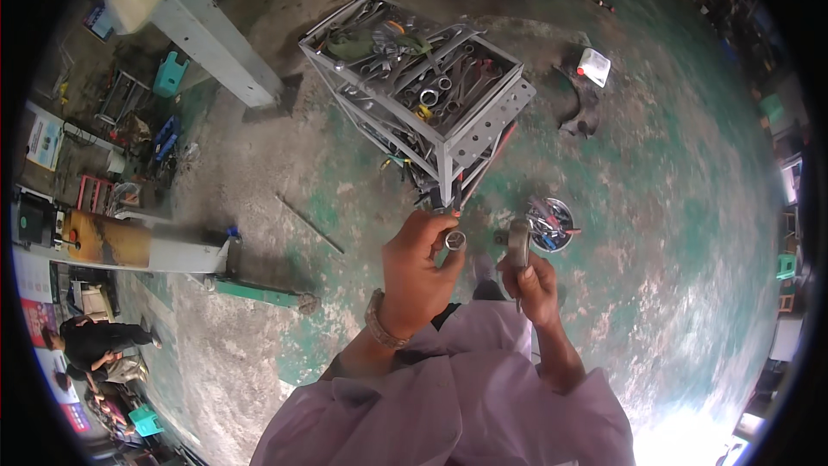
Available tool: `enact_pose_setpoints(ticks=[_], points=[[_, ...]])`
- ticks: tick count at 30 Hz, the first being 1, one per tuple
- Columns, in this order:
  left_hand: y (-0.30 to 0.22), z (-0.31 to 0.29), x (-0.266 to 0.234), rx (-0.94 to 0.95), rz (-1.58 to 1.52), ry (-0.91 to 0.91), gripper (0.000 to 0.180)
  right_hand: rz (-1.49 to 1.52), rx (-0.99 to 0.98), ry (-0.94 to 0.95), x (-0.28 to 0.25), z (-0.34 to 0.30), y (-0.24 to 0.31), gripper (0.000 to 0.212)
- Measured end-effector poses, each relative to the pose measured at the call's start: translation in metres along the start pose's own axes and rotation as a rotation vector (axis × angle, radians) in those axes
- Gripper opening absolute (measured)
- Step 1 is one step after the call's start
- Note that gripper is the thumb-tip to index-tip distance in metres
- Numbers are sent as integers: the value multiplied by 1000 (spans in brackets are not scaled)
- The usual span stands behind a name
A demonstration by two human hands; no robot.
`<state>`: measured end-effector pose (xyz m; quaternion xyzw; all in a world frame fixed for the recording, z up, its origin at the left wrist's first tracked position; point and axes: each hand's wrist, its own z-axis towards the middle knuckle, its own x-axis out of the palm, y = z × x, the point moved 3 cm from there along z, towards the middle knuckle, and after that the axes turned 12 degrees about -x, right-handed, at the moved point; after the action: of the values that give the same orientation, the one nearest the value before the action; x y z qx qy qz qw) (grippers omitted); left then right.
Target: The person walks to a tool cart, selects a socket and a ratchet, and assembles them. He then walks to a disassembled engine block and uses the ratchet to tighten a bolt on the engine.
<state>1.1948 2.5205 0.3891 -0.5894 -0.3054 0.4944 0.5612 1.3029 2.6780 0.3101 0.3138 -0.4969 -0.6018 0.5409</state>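
Note:
My left hand [412, 272] is closed around a silver socket [455, 242], whose round open end faces up between thumb and fingers. A metal ratchet wrench [518, 243] stands upright in my right hand [539, 289], gripped below its head. The small drive stub on the ratchet's head points left, toward the socket. The two tools are a short distance apart in front of my body. Most of the ratchet's handle is hidden by my fingers. Past my right hand, a round metal bowl [568, 212] on the floor holds several small tools.
A grey metal tool cart [492, 128], heaped with wrenches, stands just ahead. A thin rod [310, 224] lies on the floor to its left. Beyond the cart's right side is a white jug [594, 67]. A lift post [216, 39] rises behind left; people [103, 345] are at far left.

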Motion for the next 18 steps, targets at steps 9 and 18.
enact_pose_setpoints(ticks=[9, 18], points=[[22, 8, 5, -487, -726, 316, 24, 82, 17, -13, 5, 6, -3, 49], [51, 14, 19, -653, -1062, 525, 26, 152, 61, -2, 12, 9, -1, 50]])
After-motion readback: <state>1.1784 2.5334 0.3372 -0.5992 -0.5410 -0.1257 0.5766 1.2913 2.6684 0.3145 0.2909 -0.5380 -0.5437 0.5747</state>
